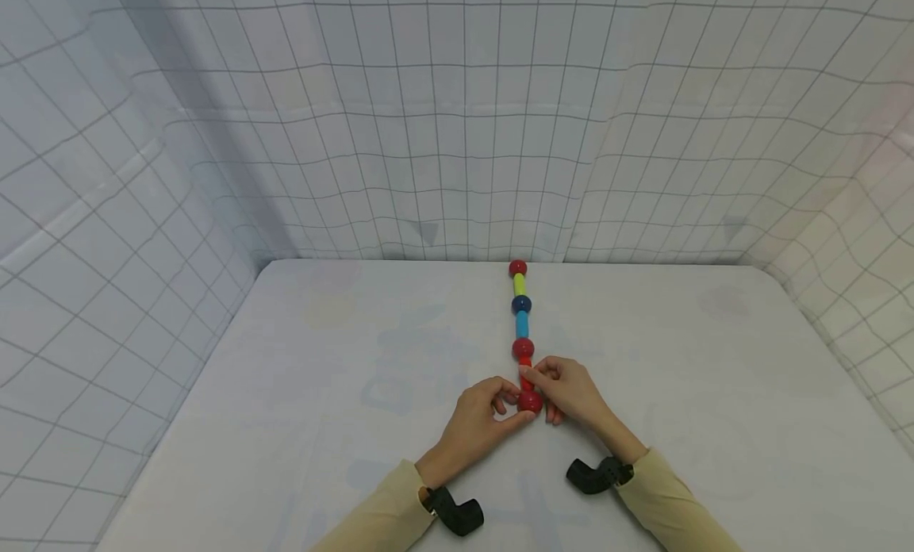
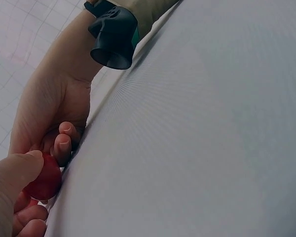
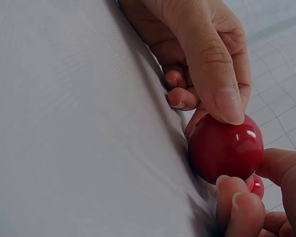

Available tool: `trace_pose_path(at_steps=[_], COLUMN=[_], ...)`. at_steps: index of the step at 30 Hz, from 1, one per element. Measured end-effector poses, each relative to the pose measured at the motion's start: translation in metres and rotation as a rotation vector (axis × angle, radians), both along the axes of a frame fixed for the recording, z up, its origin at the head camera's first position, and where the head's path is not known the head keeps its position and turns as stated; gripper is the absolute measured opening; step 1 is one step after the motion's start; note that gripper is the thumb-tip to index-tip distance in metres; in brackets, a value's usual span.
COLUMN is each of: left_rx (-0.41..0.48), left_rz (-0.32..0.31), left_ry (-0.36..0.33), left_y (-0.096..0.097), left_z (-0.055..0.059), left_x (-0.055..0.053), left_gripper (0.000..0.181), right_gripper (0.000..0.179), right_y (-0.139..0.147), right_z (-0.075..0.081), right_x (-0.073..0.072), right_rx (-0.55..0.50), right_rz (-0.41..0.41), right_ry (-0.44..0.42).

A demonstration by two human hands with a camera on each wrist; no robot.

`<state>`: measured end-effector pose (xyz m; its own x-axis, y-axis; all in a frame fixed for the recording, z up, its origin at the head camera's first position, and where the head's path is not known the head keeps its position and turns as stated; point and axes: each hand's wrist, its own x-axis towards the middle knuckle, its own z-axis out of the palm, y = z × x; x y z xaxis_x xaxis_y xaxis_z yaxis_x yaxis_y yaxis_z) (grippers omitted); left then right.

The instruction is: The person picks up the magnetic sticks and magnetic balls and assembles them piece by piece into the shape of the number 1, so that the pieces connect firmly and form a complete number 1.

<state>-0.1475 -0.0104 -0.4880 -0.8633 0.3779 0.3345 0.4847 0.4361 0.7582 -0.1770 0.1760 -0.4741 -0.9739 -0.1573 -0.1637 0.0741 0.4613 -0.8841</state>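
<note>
On the white table lies a straight chain of balls and rods running away from me. My left hand (image 1: 477,421) holds the nearest red ball (image 1: 529,402) between thumb and fingers; its thumb also shows on that ball (image 3: 227,148) in the right wrist view. With thumb and index finger, my right hand (image 1: 571,389) pinches the red rod (image 1: 527,384) just beyond this ball. Its other fingers curl beside the ball. Farther along come another red ball (image 1: 523,348), a light blue rod (image 1: 522,324), a dark blue ball (image 1: 521,304), a yellow-green rod (image 1: 519,284) and a far red ball (image 1: 517,268).
The far red ball sits at the back edge of the white table (image 1: 343,362). White, grid-lined curtains (image 1: 457,124) hang behind and along both sides. Black curved devices are strapped to the left wrist (image 1: 457,512) and the right wrist (image 1: 598,474).
</note>
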Motion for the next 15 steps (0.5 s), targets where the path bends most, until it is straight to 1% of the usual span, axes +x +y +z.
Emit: trace_pose_path(at_steps=[6,15], left_rx=[-0.005,-0.002], left_rz=[0.003,0.003], left_ry=[0.013,-0.005], left_y=[-0.0002,0.0], left_z=[-0.0003,0.0001], left_x=[-0.0002,-0.0004], left_gripper=[0.027,0.027], right_gripper=[0.034,0.034], right_y=[-0.0006,-0.0008], right_z=[0.0001,-0.0003], right_x=[-0.0004,-0.0002], right_rx=[-0.006,-0.004], right_rz=[0.0,-0.007], right_ry=[-0.004,-0.008])
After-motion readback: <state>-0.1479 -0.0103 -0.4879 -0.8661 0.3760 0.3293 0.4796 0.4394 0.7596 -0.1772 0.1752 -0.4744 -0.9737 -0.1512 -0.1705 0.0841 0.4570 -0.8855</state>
